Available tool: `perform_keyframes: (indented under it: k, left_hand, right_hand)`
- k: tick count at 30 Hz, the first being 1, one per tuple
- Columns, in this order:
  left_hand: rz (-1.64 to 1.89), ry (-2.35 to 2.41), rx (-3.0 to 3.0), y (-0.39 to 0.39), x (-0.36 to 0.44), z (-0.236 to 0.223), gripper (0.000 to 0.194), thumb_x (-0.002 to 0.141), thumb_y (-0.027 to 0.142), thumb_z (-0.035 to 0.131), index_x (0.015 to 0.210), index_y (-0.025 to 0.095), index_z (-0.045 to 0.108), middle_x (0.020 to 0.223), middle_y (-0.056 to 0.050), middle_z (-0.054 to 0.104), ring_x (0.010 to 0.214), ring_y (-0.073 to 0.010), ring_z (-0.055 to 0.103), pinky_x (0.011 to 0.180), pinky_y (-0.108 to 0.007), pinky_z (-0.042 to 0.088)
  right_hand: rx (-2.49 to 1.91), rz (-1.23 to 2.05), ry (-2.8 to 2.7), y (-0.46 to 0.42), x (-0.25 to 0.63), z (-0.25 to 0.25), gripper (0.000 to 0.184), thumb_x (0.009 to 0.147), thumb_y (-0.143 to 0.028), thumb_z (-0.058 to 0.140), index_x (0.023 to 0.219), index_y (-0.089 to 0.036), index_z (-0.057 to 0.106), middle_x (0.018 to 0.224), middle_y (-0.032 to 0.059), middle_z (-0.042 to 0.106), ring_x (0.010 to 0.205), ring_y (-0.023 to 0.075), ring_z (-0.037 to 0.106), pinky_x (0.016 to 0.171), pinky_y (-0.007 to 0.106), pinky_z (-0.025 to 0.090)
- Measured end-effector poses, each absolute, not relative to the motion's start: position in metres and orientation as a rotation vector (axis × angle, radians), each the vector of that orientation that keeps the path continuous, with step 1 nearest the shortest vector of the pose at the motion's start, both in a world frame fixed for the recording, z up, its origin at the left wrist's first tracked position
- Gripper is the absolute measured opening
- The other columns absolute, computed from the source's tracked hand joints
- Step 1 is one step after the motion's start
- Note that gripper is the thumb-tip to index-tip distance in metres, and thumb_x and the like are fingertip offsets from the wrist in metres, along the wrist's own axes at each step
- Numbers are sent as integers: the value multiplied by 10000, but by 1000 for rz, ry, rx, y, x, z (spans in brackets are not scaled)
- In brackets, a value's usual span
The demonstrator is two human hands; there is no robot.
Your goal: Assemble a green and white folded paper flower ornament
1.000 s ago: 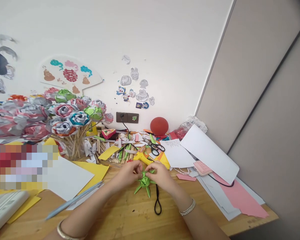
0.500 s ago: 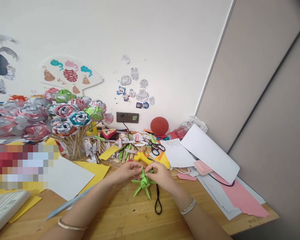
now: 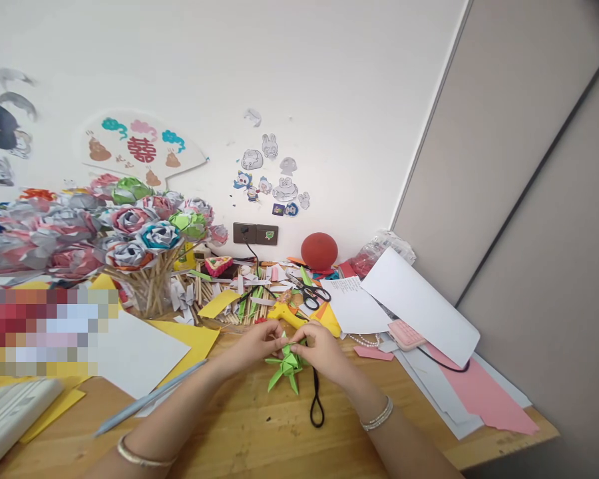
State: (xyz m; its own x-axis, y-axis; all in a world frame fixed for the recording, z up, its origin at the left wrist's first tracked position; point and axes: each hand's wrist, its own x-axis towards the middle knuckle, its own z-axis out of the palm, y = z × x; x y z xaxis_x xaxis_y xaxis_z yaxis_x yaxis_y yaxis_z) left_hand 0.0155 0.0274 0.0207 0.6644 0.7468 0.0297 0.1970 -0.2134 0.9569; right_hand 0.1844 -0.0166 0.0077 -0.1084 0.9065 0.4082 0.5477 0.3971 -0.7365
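On the wooden table [image 3: 249,426] there are 1 green folded paper piece [image 3: 289,364], 1 black cord loop [image 3: 317,404], 1 yellow glue gun [image 3: 284,313], 1 pair of black scissors [image 3: 315,297], 1 red ball [image 3: 319,251] and 1 light blue stick [image 3: 150,399]; the paper flowers [image 3: 130,219] overlap too much to count. 2 hands are at work: the left hand [image 3: 260,342] and the right hand [image 3: 320,347], each with thumb and fingers pinched narrowly on the green piece's upper part. The piece sits between the 2, its body just below the fingertips, with 2 long points aimed toward the person; whether it touches the wood, I cannot tell.
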Motion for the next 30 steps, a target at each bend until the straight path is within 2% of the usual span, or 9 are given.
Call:
perform_keyframes:
  k: [7,11,17,21,23,27,30]
  left_hand:
    - [635,809,1772,25,18,18,327,710,481,530,692,185,394,578,82,396,515,-86,404,471,-195,305]
    - [673,889,1816,27,18,18,323,708,485,510,676,190,383,559,84,377,508,-93,399,458,-195,279]
    - [710,918,1825,33,18,15,323,700,485,508,664,188,386,555,68,426,556,-126,465,488,-206,308]
    - [726,907,1823,32,18,16,318,707,484,496,665,190,384,555,70,422,543,-120,455,496,-212,333]
    - [725,890,1825,31,18,16,311,707,477,504,672,190,390,556,70,428,534,-117,456,494,-214,342]
    - [732,896,1838,32,18,15,291,700,454,524,671,188,408,573,63,451,551,-127,492,508,-227,382]
    - [748,930,1838,34,18,12,303,700,471,518,655,193,405,551,64,447,553,-143,511,498,-238,398]
  right_hand:
    - [-1165,406,-1834,-15,184,6,129,675,-70,643,666,-199,640,710,-11,567,769,165,536,708,273,404]
    - [-1099,384,-1872,-18,184,10,138,711,-73,633,720,-208,664,734,3,603,801,171,534,736,289,407]
    - [-1009,279,-2006,-24,187,19,89,766,-151,627,752,-227,672,730,2,623,801,176,513,755,320,391]
    - [-968,268,-2072,-27,189,24,95,800,-178,594,771,-230,668,739,0,617,809,171,512,772,324,388]
    - [-985,287,-2079,-27,190,25,96,798,-170,594,813,-232,665,765,2,618,826,170,512,775,318,392]
    - [-1052,301,-2070,-25,189,22,222,782,-121,588,954,-251,641,907,6,638,921,174,503,821,321,386]
    - [-1022,284,-2098,-24,189,19,196,794,-111,568,907,-246,656,901,5,650,914,175,511,820,322,387]
